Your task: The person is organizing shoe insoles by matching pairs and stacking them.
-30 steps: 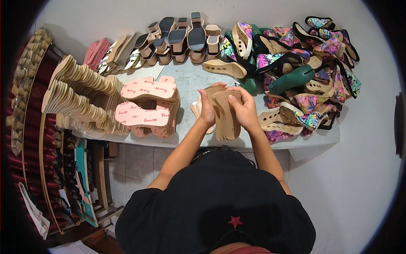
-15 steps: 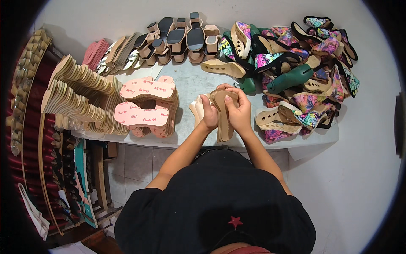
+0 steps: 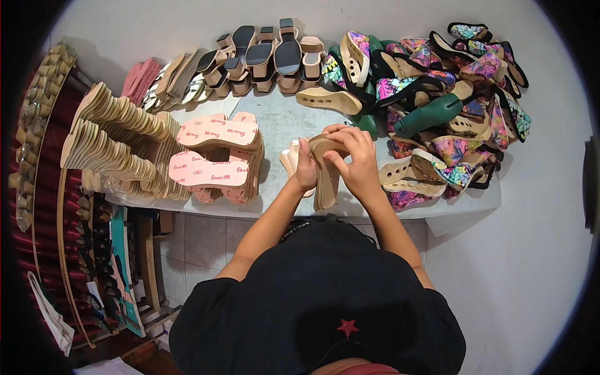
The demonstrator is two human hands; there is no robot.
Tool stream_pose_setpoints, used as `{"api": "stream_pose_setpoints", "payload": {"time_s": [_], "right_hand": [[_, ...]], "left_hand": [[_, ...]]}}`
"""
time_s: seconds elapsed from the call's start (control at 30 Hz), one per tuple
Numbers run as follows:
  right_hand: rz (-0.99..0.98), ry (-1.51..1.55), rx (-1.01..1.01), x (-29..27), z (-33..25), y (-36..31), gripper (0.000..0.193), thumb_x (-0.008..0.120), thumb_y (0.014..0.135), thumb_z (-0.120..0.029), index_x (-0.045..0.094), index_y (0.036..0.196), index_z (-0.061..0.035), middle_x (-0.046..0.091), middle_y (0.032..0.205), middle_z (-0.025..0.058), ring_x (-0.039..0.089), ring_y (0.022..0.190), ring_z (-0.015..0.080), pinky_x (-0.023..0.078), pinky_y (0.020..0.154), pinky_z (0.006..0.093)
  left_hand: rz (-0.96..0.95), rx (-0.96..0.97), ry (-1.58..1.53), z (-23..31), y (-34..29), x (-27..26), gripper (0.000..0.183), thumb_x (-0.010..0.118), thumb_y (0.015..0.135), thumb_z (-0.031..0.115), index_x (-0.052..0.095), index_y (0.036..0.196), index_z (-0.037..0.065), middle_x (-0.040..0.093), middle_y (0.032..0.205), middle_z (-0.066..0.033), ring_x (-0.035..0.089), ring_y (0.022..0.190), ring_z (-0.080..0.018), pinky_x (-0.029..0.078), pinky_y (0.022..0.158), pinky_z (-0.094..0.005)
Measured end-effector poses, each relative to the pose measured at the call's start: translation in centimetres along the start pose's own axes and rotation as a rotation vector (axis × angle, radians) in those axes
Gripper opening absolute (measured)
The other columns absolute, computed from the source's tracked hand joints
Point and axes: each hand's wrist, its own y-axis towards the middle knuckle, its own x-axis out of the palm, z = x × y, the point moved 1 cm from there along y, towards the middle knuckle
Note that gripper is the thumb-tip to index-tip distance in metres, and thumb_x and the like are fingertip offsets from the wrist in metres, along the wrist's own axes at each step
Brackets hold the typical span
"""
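A stack of tan insoles stands on edge between my hands near the table's front. My left hand is closed on its left side, thumb pointing up. At the top right of the stack, my right hand grips the edge, its fingers curled over the far end and its thumb on the near face. Cream-coloured shoe pieces lie on the table just beyond my left hand, partly hidden by it. Left of them are piles of pink printed insoles.
Rows of beige insoles fill the table's left end. Block-heeled sandals stand along the back. To the right is a heap of colourful patterned shoe uppers with green shoe lasts. A rack of shoe parts stands at the far left.
My right hand has shifted slightly, its fingers lifting and bending over the top of the stack. The insoles now fan and bow a little more to the left.
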Motion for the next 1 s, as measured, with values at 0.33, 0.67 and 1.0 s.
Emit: {"api": "stream_pose_setpoints", "payload": {"time_s": [0.33,0.67,1.0], "right_hand": [[-0.051,0.04,-0.028,0.1,-0.1,0.0,0.023,0.067,0.065,-0.005,0.051,0.081,-0.0035,0.051,0.091,0.01,0.047,0.088,0.0283,0.038,0.076,0.0373],[-0.059,0.34,0.048,0.0,1.1,-1.0,0.018,0.065,0.07,-0.003,0.052,0.082,-0.0005,0.056,0.074,0.0106,0.057,0.068,0.0238,0.045,0.063,0.0312],[-0.198,0.592,0.311,-3.5,2.6,-0.3,0.021,0.067,0.074,-0.01,0.055,0.088,0.001,0.059,0.079,0.0033,0.054,0.076,0.0097,0.043,0.07,0.0236]], "left_hand": [[0.096,0.042,-0.059,-0.2,0.1,-0.5,0.068,0.037,0.077,0.053,0.036,0.121,0.001,0.046,0.107,-0.01,0.048,0.101,-0.0188,0.04,0.087,-0.0322],[0.396,0.23,-0.315,-0.3,0.3,-3.3,0.027,0.046,0.081,0.037,0.037,0.082,0.012,0.036,0.077,-0.0011,0.036,0.061,-0.0108,0.039,0.059,-0.0269],[0.103,-0.113,0.108,2.7,-1.0,-4.3,0.04,0.054,0.082,0.045,0.051,0.091,0.006,0.044,0.076,0.0002,0.041,0.06,-0.0054,0.034,0.052,-0.0178]]}}
